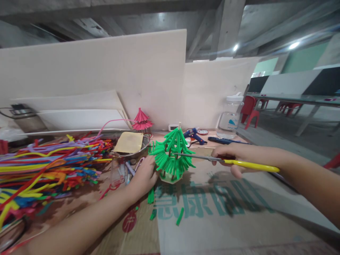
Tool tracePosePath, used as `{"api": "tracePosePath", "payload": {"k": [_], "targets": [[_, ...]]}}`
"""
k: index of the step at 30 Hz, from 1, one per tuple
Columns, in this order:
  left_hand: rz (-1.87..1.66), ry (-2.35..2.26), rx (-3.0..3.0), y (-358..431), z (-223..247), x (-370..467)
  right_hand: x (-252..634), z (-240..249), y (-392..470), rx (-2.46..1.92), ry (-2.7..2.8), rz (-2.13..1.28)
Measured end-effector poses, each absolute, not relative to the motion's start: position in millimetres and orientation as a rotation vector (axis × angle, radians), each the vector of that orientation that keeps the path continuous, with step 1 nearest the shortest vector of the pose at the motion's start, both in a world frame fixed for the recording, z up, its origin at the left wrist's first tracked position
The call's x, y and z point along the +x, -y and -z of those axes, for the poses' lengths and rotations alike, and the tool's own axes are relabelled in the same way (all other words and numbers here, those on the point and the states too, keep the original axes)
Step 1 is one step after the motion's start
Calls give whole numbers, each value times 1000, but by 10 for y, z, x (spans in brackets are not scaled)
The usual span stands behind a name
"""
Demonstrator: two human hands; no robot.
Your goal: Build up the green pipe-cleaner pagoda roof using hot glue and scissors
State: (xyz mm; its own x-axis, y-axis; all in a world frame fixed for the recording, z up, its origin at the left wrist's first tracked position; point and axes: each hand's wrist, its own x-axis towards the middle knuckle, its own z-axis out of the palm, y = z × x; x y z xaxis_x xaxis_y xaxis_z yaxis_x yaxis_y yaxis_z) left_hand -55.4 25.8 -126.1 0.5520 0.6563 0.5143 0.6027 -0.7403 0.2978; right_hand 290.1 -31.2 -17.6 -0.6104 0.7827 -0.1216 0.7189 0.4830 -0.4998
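A small green pagoda model (174,164), its two tiers of roof made of fuzzy pipe-cleaner strips, stands at the middle over the cardboard. My left hand (145,176) grips it from the left, its fingertips partly hidden behind the model. In my right hand (233,157) is a pair of yellow-handled scissors (249,165), held level. Their thin metal blades reach left to the gap between the pagoda's upper and lower roofs. Short green pipe-cleaner pieces (180,216) lie on the cardboard below.
Many coloured pipe cleaners (47,166) are heaped at left. Behind the model are a pink pagoda (142,120), a bowl (145,144) with a yellowish card (129,142) on it, a blue glue gun (196,136) and a clear water bottle (230,118). White boards (90,78) stand behind.
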Motion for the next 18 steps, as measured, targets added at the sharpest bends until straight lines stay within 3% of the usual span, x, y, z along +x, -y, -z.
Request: {"api": "tracePosePath", "payload": {"k": [18], "targets": [[-952,-1048,2685,-219,1199,-520,2834,144,340,-1362,2597,-757]]}}
